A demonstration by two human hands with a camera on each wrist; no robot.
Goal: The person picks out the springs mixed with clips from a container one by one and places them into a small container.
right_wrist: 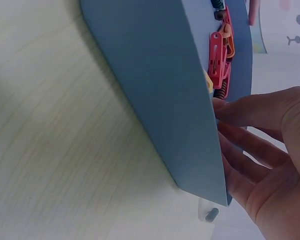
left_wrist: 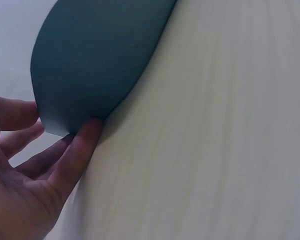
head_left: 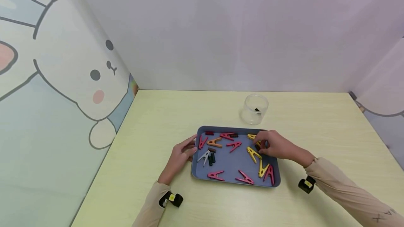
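From the head view we see the tray [head_left: 233, 164] flat on the table [head_left: 157, 115], with clips and springs [head_left: 212, 158] spread over its floor. Red clips [head_left: 244, 178] lie along both long sides, yellow clips [head_left: 253, 154] toward the right, an orange clip [head_left: 214, 142] and a white clip [head_left: 205, 157] toward the left.

Our left hand [head_left: 179, 154] grips the tray's left end; only the left wrist view shows us the thumb low on the outer wall and a finger up at the rim.

Our right hand [head_left: 277, 145] reaches over the right end, thumb and forefinger bent beside a yellow clip and something dark. We cannot tell whether they pinch it: the right wrist view puts the tray's wall before the fingertips, though it shows red and orange clips overlapping beyond.

Behind the tray stands a clear cup [head_left: 265, 108] with a small dark piece inside; the left wrist view misses it.
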